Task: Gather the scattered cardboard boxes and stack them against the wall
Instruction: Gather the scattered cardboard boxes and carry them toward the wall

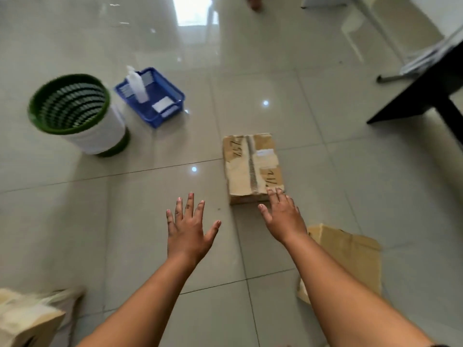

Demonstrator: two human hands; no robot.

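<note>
A small taped cardboard box (253, 166) with handwritten marks lies flat on the tiled floor, centre right. My right hand (281, 216) reaches over its near right corner with straight, spread fingers, the fingertips at the box's edge. My left hand (189, 225) hovers open over bare floor to the left of the box, fingers spread, holding nothing. A second flattened cardboard piece (350, 254) lies under my right forearm. Another cardboard box (22, 319) shows blurred at the bottom left corner.
A green and white wastebasket (80, 113) stands at the left, with a blue plastic tray (172, 96) holding a white bottle (136, 83) beside it. A black table (426, 93) and chair legs occupy the upper right. A person's foot (254, 2) shows at the top.
</note>
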